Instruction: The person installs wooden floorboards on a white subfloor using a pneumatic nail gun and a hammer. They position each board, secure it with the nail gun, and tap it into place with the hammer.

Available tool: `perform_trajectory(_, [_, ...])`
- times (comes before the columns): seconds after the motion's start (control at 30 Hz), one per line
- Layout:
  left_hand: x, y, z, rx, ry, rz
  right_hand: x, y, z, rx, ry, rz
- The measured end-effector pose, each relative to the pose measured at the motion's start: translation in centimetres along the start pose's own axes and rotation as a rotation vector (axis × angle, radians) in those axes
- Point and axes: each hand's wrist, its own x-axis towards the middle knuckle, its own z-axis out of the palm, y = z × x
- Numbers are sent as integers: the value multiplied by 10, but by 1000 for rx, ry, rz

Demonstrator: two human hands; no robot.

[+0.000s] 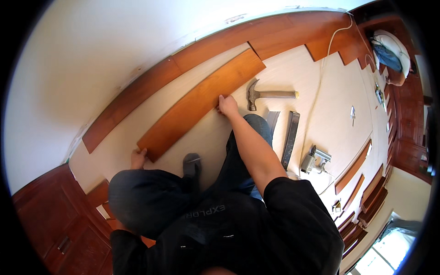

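Observation:
A reddish-brown wooden floorboard (197,107) lies slantwise in front of me, between my two hands. My left hand (139,158) grips its near left end, the thumb on top. At the long edge facing me, toward the right part of the board, my right hand (227,105) pinches the wood with thumb and fingers. Beyond the board runs a row of laid floorboards (137,103) along the white wall, with pale underlay (167,87) showing in between. Just right of my right hand rests a claw hammer (270,95) with a wooden handle.
Right of my knee lie a dark metal bar (290,140) and a grey power tool (316,159). A pale cord (321,68) crosses the underlay. Loose boards (373,197) are stacked at the right. A dark red door (59,220) stands at the lower left.

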Motion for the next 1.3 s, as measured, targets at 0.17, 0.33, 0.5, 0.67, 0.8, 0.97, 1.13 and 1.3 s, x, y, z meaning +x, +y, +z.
perform_trajectory(0.17, [62, 55, -16, -85, -10, 113, 20, -14, 12, -15, 103, -131])
perform_trajectory(0.33, [98, 86, -47, 4, 67, 125, -12, -54, 16, -45, 12, -153])
perform_trajectory(0.5, [74, 80, -38, 27, 150, 152, -21, -83, 0, -158, 83, -136])
perform_trajectory(0.67, [86, 72, -34, -84, 159, 133, -21, -93, -4, -167, 68, -92])
perform_trajectory(0.8, [83, 59, -29, -85, 178, 248, -15, -90, -7, -194, 61, -130])
perform_trajectory(0.97, [32, 68, -6, 583, 194, 668, -25, -98, -37, -367, 82, -198])
perform_trajectory(1.13, [25, 65, -13, 684, 316, 832, -23, -120, -61, -397, 171, -855])
perform_trajectory(1.3, [36, 64, -18, 746, 336, 979, 62, -109, -62, -577, 178, -1374])
